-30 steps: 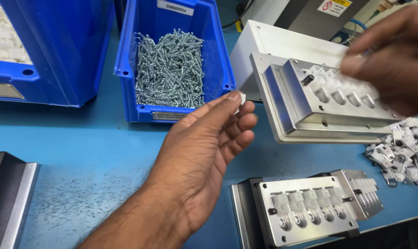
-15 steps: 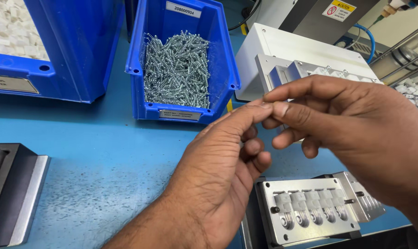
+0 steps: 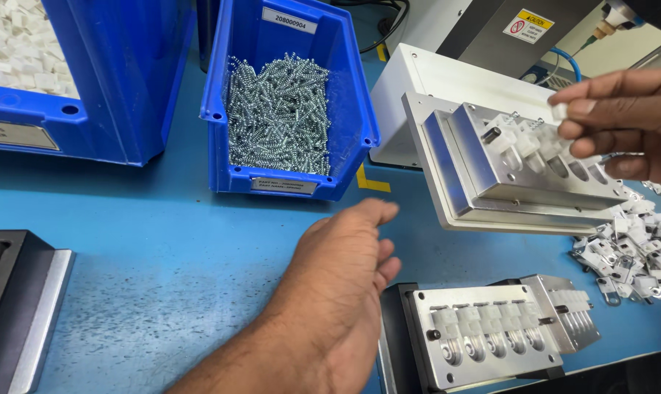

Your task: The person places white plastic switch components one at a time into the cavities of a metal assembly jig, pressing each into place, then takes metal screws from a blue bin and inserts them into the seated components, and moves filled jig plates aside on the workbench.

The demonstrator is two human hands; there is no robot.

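Observation:
My right hand [image 3: 622, 128] is at the upper right, thumb and forefinger pinched on a small white plastic piece [image 3: 559, 111]. It holds the piece just above the slots of a tilted metal fixture [image 3: 469, 182], where a few white pieces sit. My left hand [image 3: 337, 284] hovers palm down over the blue table [image 3: 162, 241], fingers stretched out and holding nothing. Its fingertips point toward a blue bin [image 3: 217, 87] full of silver screws [image 3: 279, 117].
A second metal fixture [image 3: 483, 343] with white pieces in its row of slots lies at the front right. Loose white and metal parts [image 3: 629, 244] are piled at the right edge. A larger blue bin [image 3: 126, 95] of white parts stands far left, and a black and metal block [image 3: 16, 306] sits front left.
The small white piece went from my left fingertips to my right hand when the hands met. My right hand then moved right to the tilted fixture, and my left hand dropped toward the table.

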